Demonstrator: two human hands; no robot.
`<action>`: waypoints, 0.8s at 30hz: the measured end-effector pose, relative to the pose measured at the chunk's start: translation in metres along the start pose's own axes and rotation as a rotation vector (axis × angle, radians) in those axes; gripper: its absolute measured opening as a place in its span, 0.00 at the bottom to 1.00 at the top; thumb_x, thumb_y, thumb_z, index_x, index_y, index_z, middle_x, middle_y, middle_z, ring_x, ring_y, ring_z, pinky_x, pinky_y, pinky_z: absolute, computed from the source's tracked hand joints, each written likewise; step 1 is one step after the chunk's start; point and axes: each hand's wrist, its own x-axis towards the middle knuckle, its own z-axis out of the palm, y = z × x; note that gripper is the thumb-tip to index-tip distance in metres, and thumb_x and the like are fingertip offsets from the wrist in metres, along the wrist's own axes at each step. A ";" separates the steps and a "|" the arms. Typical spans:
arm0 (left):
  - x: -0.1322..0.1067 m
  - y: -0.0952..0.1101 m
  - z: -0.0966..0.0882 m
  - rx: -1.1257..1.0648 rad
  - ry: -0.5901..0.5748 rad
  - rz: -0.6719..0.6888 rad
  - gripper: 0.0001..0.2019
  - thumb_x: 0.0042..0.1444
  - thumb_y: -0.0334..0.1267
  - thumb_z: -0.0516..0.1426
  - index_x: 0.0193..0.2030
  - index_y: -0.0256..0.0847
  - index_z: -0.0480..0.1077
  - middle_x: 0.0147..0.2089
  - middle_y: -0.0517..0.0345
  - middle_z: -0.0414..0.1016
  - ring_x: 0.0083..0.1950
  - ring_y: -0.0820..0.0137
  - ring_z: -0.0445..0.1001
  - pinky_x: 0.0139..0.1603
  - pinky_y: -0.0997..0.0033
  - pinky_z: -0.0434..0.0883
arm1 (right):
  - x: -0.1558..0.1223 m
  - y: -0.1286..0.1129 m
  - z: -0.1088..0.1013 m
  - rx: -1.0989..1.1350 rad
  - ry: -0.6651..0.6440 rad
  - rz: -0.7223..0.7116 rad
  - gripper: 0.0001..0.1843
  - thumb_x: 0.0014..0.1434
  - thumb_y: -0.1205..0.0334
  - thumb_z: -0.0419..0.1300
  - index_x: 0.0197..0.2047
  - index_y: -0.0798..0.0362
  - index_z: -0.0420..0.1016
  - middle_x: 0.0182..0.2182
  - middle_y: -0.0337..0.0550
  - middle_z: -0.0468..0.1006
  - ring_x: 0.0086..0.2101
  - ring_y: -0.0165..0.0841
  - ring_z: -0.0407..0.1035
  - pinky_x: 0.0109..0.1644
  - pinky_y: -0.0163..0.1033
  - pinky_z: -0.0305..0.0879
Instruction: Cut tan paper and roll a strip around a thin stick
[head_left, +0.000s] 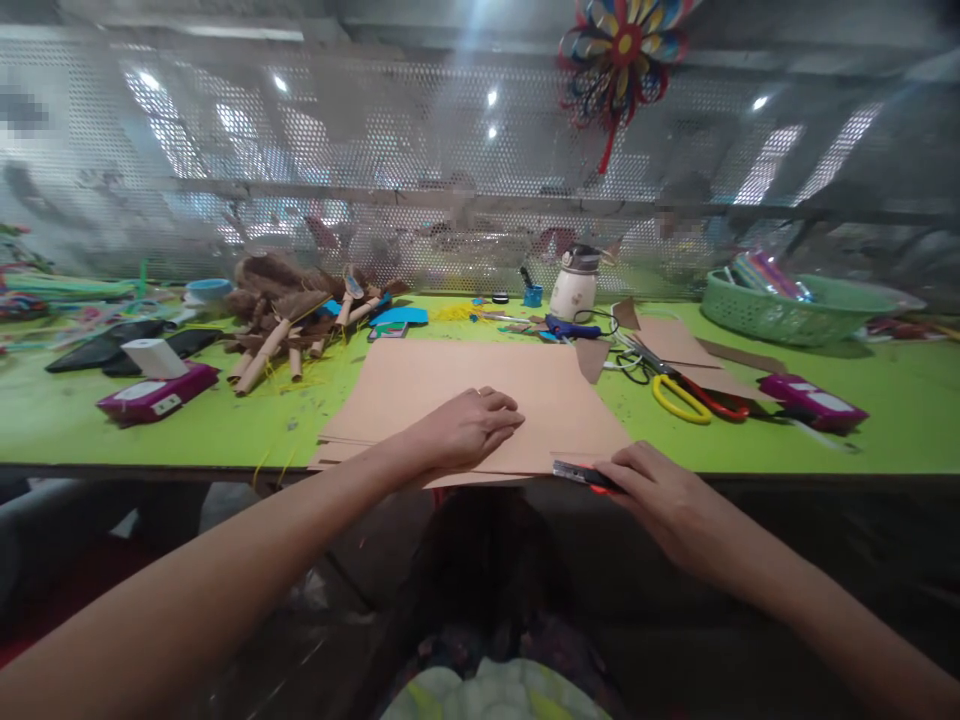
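Bare strips of green table [225,430] run along the near edge on both sides of the central cardboard sheets [450,385]. A magenta box [157,395] and paper rolls [277,320] hem the left strip. Scissors [686,395] and a second magenta box [814,402] narrow the right. A white jar [574,290] and a mesh wall [375,180] close the far side. The left hand [465,430] lies on the sheets, and the right hand [660,500] grips a cutter [574,472] at their near right corner.

We are at a craft workshop bench: a green table [225,430] with cardboard sheets [435,385] at its middle. Right of the cardboard lie scissors [690,398] and a basket [780,318]; left of it, rolled paper tubes [262,350]; behind it stands a perforated metal screen [375,170], and above hangs what may be a paper pinwheel [624,48].
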 end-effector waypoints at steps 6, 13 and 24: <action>0.000 -0.001 0.000 0.054 0.013 0.023 0.18 0.66 0.38 0.43 0.50 0.39 0.70 0.50 0.48 0.73 0.51 0.65 0.69 0.51 0.64 0.63 | -0.003 -0.003 -0.004 0.079 -0.088 0.031 0.15 0.64 0.69 0.47 0.51 0.52 0.67 0.39 0.50 0.69 0.38 0.36 0.68 0.42 0.42 0.68; 0.000 -0.002 0.002 0.042 0.022 0.028 0.17 0.65 0.37 0.44 0.49 0.39 0.71 0.49 0.49 0.73 0.51 0.66 0.70 0.52 0.64 0.63 | -0.015 -0.002 -0.014 0.247 -0.201 0.057 0.17 0.65 0.68 0.45 0.56 0.50 0.60 0.46 0.50 0.65 0.45 0.36 0.65 0.49 0.42 0.65; 0.000 -0.002 0.002 0.050 0.024 0.012 0.18 0.65 0.38 0.43 0.50 0.39 0.71 0.49 0.49 0.74 0.50 0.66 0.70 0.51 0.64 0.64 | 0.012 -0.017 -0.006 0.223 -0.126 0.056 0.17 0.64 0.68 0.48 0.55 0.50 0.64 0.42 0.50 0.67 0.41 0.37 0.66 0.47 0.44 0.67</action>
